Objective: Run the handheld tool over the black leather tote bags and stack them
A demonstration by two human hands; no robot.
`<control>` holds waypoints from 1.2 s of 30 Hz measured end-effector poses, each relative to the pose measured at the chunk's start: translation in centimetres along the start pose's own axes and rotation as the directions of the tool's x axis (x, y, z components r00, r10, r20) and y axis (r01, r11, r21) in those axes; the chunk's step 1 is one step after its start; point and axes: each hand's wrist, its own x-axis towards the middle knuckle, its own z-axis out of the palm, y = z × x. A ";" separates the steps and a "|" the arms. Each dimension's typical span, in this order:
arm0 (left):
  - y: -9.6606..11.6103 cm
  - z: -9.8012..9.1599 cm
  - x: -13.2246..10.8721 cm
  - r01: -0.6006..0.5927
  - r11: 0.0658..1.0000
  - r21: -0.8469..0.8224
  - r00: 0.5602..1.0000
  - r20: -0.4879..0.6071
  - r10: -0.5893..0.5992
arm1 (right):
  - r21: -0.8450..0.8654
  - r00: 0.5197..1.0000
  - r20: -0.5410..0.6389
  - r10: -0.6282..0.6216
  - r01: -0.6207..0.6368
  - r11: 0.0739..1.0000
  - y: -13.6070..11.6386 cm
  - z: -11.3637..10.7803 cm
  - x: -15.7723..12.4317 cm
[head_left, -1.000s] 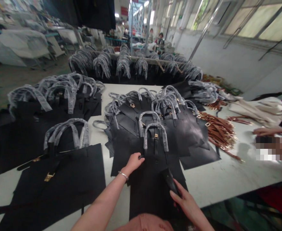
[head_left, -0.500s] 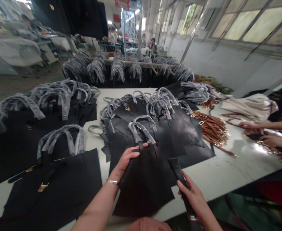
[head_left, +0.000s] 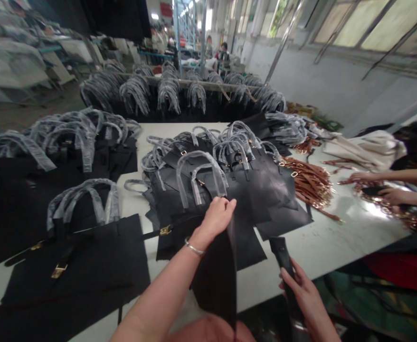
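Black panel in left hand, strap in right hand.

Silver bangle by left grip, salmon top

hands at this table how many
4: left hand gripping a black panel, right hand holding a strap, co-worker's far hand and near hand at right; more may be hidden.

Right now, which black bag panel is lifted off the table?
The panel gripped by the left hand; it hangs upright, while the others lie flat in piles.
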 end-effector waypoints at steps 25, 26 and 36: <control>-14.8 9.7 -11.9 -0.324 0.821 0.471 0.946 0.173 0.274 | -0.148 0.851 0.513 0.115 -0.044 0.988 -1.2 10.4 5.4; -14.8 9.8 -11.9 -0.321 0.820 0.474 0.947 0.170 0.273 | -0.151 0.852 0.512 0.111 -0.038 0.988 -1.3 10.4 5.3; -15.2 10.0 -11.9 -0.349 0.813 0.466 0.937 0.166 0.307 | -0.198 0.855 0.511 0.087 0.019 0.980 -1.8 12.2 5.2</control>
